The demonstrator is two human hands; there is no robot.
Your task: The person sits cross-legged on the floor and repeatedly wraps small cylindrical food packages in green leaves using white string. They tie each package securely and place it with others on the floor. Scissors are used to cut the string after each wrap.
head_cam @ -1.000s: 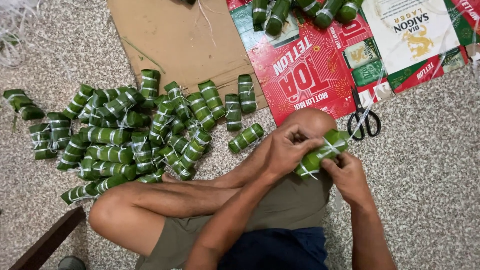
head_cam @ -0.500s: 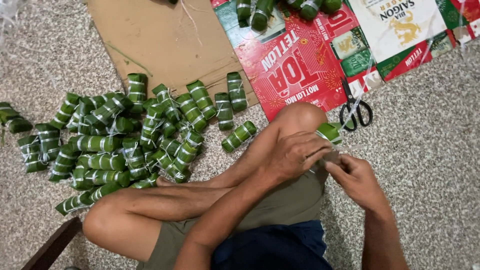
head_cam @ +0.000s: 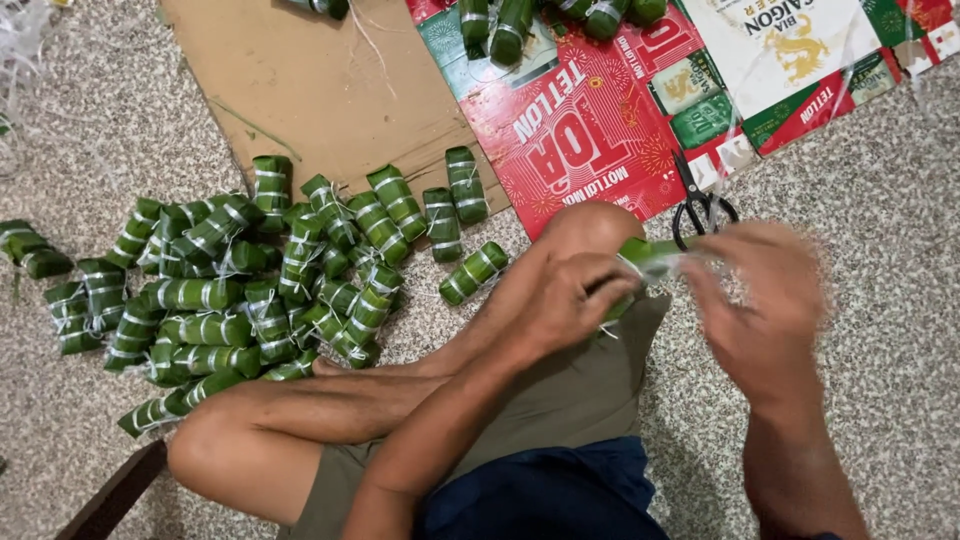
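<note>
I sit cross-legged on a speckled floor. My left hand (head_cam: 570,300) grips a green leaf-wrapped roll (head_cam: 645,257) just beside my raised knee (head_cam: 590,230). My right hand (head_cam: 765,310), blurred by motion, is at the roll's right end, where a thin pale string runs off; whether its fingers pinch the string I cannot tell. A large heap of finished leaf rolls tied with white string (head_cam: 230,280) lies to my left on the floor.
Black-handled scissors (head_cam: 700,205) lie on a flattened red carton (head_cam: 590,130) just beyond my hands. Brown cardboard (head_cam: 320,90) lies further left, with more rolls (head_cam: 510,25) at the top edge. A dark wooden piece (head_cam: 110,495) shows at bottom left.
The roll has stayed in my left hand by the knee. My right hand has drawn away to the right and up from the roll, now blurred with motion.
</note>
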